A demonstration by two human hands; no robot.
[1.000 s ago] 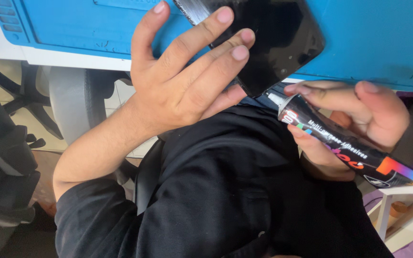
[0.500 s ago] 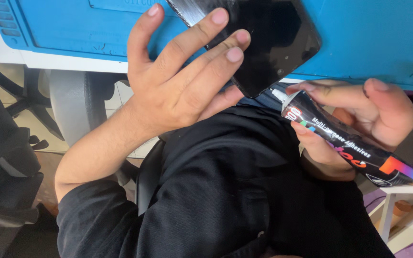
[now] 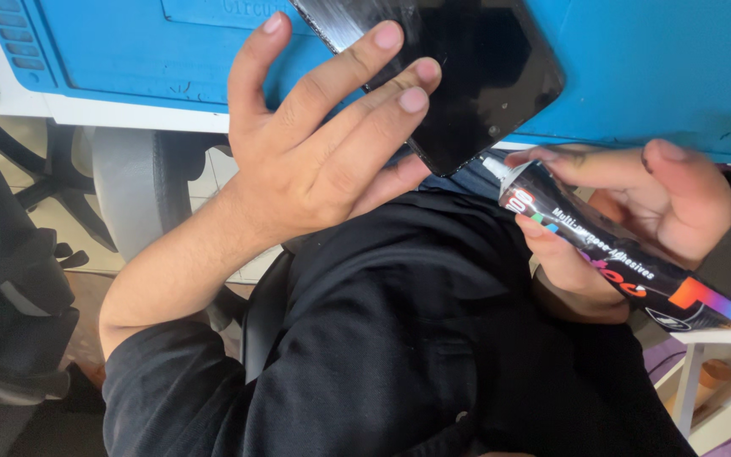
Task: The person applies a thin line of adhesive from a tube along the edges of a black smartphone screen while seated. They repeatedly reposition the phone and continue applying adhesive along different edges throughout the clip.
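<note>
My left hand [image 3: 315, 144] holds a black phone [image 3: 475, 76] over the blue mat [image 3: 662, 68], fingers spread across its left side and thumb under its lower edge. My right hand [image 3: 628, 211] grips a black glue tube [image 3: 611, 254] with coloured stripes at its tail. The tube's small white nozzle points up-left, just below the phone's lower corner, a small gap apart from it.
A blue work mat [image 3: 129, 59] lies on a white table edge [image 3: 112, 114]. A grey chair [image 3: 129, 186] and black chair parts [image 3: 10, 288] stand at the left. A white rack [image 3: 721, 364] sits at the lower right. My black jacket [image 3: 416, 355] fills the lower middle.
The phone and my left hand have shifted slightly up. The tube in my right hand has moved a little to the right, nozzle still near the phone's lower corner.
</note>
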